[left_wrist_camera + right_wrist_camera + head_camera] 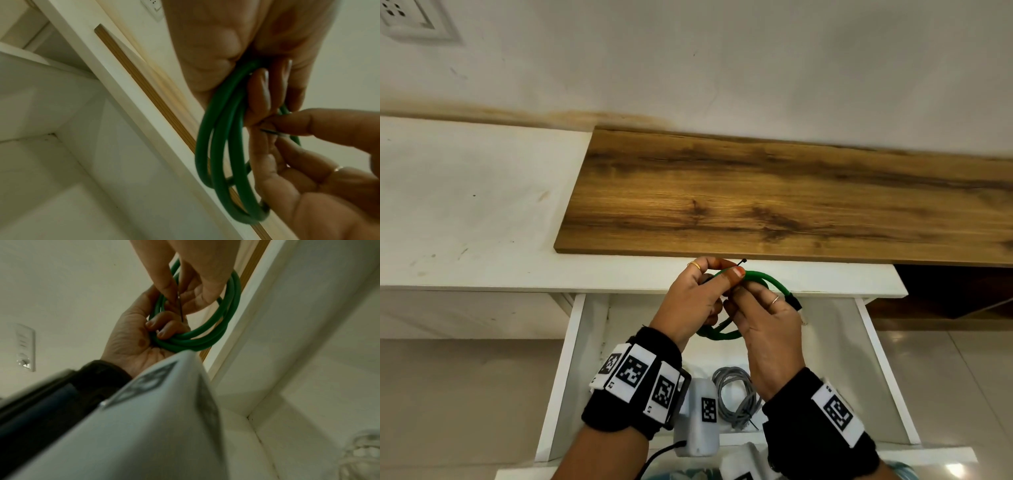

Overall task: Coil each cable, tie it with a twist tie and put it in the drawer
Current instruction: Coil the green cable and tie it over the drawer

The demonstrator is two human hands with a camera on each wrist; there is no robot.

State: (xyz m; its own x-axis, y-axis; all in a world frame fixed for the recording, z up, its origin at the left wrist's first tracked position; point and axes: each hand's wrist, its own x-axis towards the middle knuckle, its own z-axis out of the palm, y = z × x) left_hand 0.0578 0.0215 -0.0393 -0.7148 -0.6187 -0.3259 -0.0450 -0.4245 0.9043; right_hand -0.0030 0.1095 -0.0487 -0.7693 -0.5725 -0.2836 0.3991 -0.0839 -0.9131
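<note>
A coiled green cable [770, 279] [218, 146] [230, 305] hangs over the open white drawer [880, 363]. My left hand [714, 277] [164, 327] grips one side of the coil, fingers curled round its loops. A thin black twist tie [742, 262] [269, 131] [180, 311] sticks out by that grip. My right hand [736, 305] [287, 128] pinches the tie between thumb and forefinger, close against the left fingers. The cable's black plug [795, 303] pokes out past the right hand. A tied grey cable coil [736, 394] lies in the drawer.
A wood-grain board [756, 198] lies on the white cabinet top [465, 205], right behind the hands. The drawer's side walls run left and right of the wrists. A wall socket [404, 17] is at the top left. Tiled floor [962, 359] shows at the right.
</note>
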